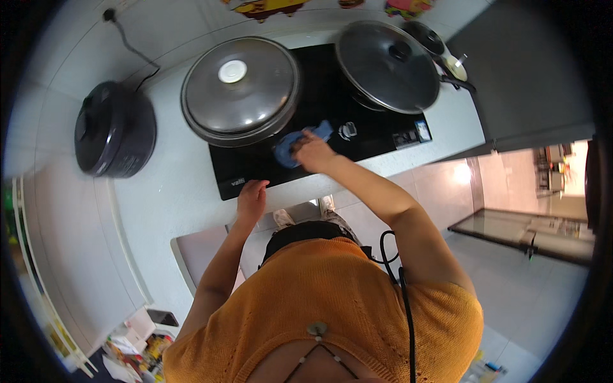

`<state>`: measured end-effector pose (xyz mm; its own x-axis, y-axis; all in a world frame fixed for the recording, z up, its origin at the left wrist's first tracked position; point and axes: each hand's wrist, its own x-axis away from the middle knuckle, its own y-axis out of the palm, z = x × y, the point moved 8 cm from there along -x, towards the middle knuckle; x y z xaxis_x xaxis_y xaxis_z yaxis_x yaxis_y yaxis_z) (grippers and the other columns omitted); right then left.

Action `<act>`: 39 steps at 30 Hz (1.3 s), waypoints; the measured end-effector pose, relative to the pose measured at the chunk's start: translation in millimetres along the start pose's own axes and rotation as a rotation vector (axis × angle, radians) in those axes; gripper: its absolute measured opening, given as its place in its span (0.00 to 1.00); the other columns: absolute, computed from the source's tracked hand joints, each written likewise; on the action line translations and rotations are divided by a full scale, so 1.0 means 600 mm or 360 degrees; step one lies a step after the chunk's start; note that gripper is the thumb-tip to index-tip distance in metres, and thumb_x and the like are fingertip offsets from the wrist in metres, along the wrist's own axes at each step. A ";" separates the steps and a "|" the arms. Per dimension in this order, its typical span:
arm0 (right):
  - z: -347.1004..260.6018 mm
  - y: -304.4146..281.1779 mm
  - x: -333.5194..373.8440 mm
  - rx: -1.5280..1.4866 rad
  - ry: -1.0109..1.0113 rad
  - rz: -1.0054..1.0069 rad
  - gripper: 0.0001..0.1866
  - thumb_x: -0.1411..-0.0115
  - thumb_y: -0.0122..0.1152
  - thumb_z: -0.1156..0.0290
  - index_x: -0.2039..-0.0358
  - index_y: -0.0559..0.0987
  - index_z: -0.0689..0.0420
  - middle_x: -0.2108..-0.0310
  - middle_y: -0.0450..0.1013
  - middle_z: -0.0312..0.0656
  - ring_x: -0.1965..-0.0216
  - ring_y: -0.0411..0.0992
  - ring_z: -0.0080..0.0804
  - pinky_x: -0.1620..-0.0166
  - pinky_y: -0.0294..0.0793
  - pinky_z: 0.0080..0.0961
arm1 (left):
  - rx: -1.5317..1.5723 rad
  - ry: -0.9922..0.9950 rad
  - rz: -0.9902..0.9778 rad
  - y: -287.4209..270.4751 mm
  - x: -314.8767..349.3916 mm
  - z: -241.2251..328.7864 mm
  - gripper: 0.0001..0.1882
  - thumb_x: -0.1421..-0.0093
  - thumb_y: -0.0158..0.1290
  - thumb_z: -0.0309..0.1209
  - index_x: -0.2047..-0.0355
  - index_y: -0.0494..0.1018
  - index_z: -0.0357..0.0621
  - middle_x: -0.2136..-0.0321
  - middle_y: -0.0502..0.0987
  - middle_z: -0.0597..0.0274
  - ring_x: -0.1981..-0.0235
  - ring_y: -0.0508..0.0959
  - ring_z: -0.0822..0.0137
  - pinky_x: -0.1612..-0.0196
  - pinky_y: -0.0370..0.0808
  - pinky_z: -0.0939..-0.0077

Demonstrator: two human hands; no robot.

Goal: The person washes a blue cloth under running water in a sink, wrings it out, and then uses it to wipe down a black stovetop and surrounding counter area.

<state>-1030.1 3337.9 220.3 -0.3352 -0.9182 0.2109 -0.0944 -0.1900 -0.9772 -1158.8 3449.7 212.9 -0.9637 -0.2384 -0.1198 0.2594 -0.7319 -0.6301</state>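
My right hand (313,154) presses a crumpled blue cloth (288,150) onto the black glass cooktop (255,167), its fingers bunched over the fabric. One end of the cloth sticks out past the fingers to the right. At the cooktop's front left edge rests my left hand (253,198), holding nothing that I can see, its fingers partly extended against the edge. Just behind the cloth stands a wide steel pot (211,105) with a domed metal lid. To the right, a frying pan (418,89) with a glass lid sits on the cooktop.
A dark rice cooker (116,131) stands on the white counter (172,175) at the left, near a cord (134,52) plugged into the wall. Behind the pan are a small black lidded pot (424,37) and a pale container (455,67). A grey panel (523,76) borders the right side.
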 end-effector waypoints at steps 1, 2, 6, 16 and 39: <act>-0.025 0.008 0.013 -0.0097 -0.0059 0.0091 0.13 0.53 0.51 0.71 0.66 0.79 0.47 0.55 0.70 0.39 0.52 0.67 0.35 0.43 0.57 0.35 | 0.0004 0.0009 -0.0017 0.002 0.001 0.000 0.09 0.47 0.47 0.22 0.65 0.73 0.41 0.70 0.74 0.54 0.67 0.74 0.55 0.64 0.71 0.69; -0.048 0.009 0.030 -0.0103 -0.0021 0.0043 0.15 0.52 0.50 0.71 0.62 0.77 0.48 0.51 0.67 0.41 0.52 0.66 0.36 0.46 0.61 0.33 | 0.0009 0.0016 -0.0030 0.006 0.002 -0.002 0.09 0.46 0.46 0.22 0.65 0.73 0.42 0.70 0.74 0.54 0.67 0.75 0.56 0.64 0.72 0.70; -0.057 0.036 0.114 -0.0380 0.0012 0.0344 0.21 0.49 0.48 0.71 0.52 0.72 0.46 0.45 0.60 0.45 0.50 0.62 0.38 0.49 0.63 0.33 | -0.0096 0.0103 -0.0077 0.021 -0.004 0.019 0.09 0.46 0.46 0.22 0.64 0.73 0.41 0.70 0.74 0.53 0.68 0.75 0.57 0.64 0.71 0.71; 0.257 0.119 0.486 -0.0097 0.0687 0.0770 0.20 0.53 0.50 0.75 0.57 0.74 0.51 0.50 0.64 0.45 0.58 0.65 0.39 0.56 0.66 0.35 | -0.0086 0.0133 -0.0092 0.187 -0.029 0.153 0.08 0.46 0.47 0.23 0.67 0.74 0.39 0.70 0.74 0.53 0.68 0.74 0.53 0.65 0.72 0.69; 0.574 0.141 0.560 -0.0321 0.0783 0.0905 0.21 0.47 0.45 0.72 0.53 0.72 0.39 0.46 0.63 0.33 0.53 0.63 0.37 0.53 0.65 0.36 | -0.0065 0.0316 -0.0379 0.536 -0.174 0.432 0.08 0.47 0.48 0.20 0.67 0.74 0.39 0.72 0.74 0.55 0.72 0.75 0.60 0.69 0.71 0.75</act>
<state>-828.1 2893.6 201.0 -0.7562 -0.5869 -0.2894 0.0638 0.3740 -0.9252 -958.7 3074.0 221.5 -0.9916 0.0687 -0.1100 0.0261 -0.7249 -0.6884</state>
